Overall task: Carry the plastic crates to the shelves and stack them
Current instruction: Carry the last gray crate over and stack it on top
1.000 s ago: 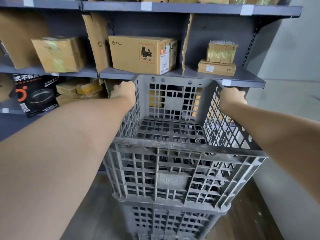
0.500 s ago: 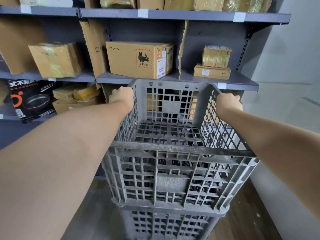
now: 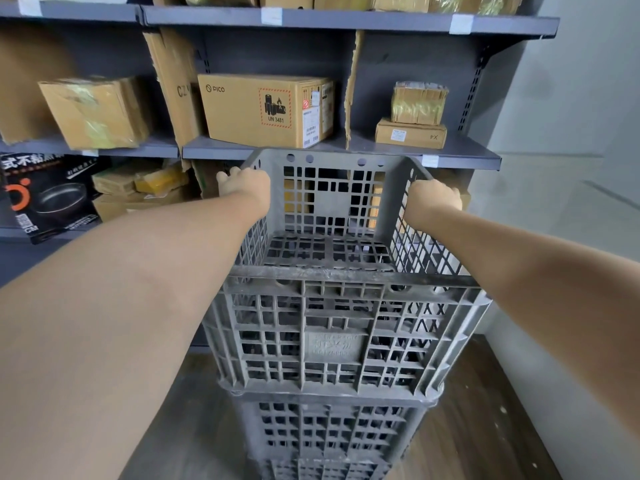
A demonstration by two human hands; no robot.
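Note:
A grey lattice plastic crate (image 3: 332, 341) sits on top of a second grey crate (image 3: 329, 434), forming a stack on the floor in front of the shelves (image 3: 346, 152). My left hand (image 3: 242, 185) is at the outside of the top crate's far left rim, its fingers uncurled and spread. At the far right rim, my right hand (image 3: 434, 199) is closed in a fist around the edge. The top crate has nothing inside it.
The dark metal shelves carry cardboard boxes: a PICO box (image 3: 263, 109) straight ahead, two small boxes (image 3: 414, 119) to its right, taped boxes (image 3: 97, 112) at left and a frying-pan carton (image 3: 48, 195) lower left. A grey wall (image 3: 571, 168) stands close on the right. The floor (image 3: 478, 410) is dark wood.
The view has shifted slightly as the top crate settled on the one below. My left hand's fingers have loosened from the rim. The right hand keeps its grip.

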